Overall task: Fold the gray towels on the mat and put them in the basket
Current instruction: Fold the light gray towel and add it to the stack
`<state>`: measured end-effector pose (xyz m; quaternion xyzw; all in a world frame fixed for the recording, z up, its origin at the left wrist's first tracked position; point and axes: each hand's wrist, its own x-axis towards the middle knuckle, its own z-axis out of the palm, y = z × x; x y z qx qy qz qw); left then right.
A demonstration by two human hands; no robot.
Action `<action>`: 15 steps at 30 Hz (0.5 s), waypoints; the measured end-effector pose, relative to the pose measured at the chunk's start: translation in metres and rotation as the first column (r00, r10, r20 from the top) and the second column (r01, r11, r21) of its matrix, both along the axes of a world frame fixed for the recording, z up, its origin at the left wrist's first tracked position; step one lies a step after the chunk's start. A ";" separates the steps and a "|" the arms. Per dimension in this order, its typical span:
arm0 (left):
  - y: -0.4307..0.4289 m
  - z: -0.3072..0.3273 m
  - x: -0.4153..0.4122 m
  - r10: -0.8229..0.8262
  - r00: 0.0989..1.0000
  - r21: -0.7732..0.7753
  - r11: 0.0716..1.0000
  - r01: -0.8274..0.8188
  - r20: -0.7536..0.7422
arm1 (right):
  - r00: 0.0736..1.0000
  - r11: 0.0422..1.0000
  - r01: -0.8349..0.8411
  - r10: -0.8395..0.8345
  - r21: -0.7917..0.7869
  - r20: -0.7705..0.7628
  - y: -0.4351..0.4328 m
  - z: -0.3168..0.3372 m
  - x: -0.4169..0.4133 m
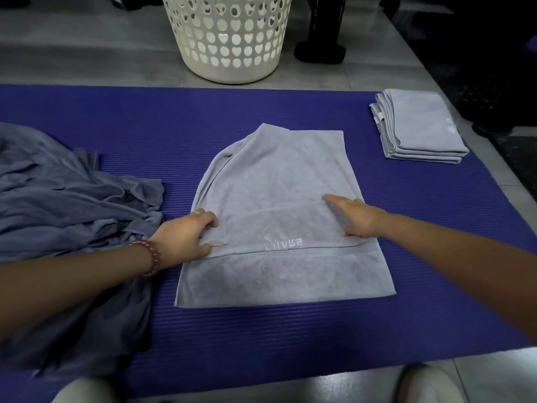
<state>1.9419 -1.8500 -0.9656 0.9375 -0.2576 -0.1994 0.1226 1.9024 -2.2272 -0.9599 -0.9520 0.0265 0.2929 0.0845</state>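
A gray towel [279,175] lies partly folded in the middle of the purple mat [145,112], its upper layer doubled back toward me. My left hand [186,237] pinches the left corner of that upper layer. My right hand [353,218] rests flat on the towel's right side, fingers together and pointing left. A heap of unfolded gray towels [66,193] lies at the mat's left. A stack of folded gray towels [418,129] sits at the mat's far right corner. The white perforated basket [229,36] stands on the floor beyond the mat.
Gray tiled floor [87,53] surrounds the mat. A black stand base [319,50] sits right of the basket. Dark objects fill the right edge. My knees [427,385] show at the bottom of the view.
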 end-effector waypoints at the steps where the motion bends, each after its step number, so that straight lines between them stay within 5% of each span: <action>1: 0.002 0.001 0.000 0.000 1.000 0.010 1.000 0.000 0.011 | 1.000 1.000 0.010 -0.010 0.004 -0.020 0.001 0.000 0.004; 5: 0.011 0.009 0.001 0.093 0.995 -0.022 0.995 -0.092 0.046 | 0.999 0.987 0.017 -0.024 -0.159 -0.045 0.008 0.005 0.008; 7: 0.013 0.016 0.003 0.172 0.977 -0.124 0.980 -0.157 0.126 | 0.983 0.980 0.108 -0.080 -0.169 0.165 0.007 0.015 0.004; 8: 0.014 0.022 0.004 0.231 0.956 -0.227 0.956 -0.188 0.179 | 0.919 0.974 0.210 -0.165 -0.089 0.359 0.006 0.023 -0.001; 10: 0.016 0.040 0.004 0.354 0.902 -0.443 0.869 -0.220 0.247 | 0.631 0.925 0.343 -0.356 0.163 0.689 0.003 0.045 -0.014; 12: 0.019 0.052 0.002 0.356 0.869 -0.539 0.832 -0.128 0.344 | 0.369 0.882 0.338 -0.445 0.328 0.816 -0.001 0.066 -0.033; 13: 0.022 0.053 0.000 0.296 0.869 -0.542 0.839 -0.039 0.396 | 0.327 0.887 0.311 -0.438 0.342 0.838 -0.004 0.070 -0.045; 15: 0.032 0.044 -0.008 0.097 0.860 -0.446 0.880 0.161 0.501 | 0.387 0.937 0.214 -0.340 0.275 0.857 -0.012 0.063 -0.073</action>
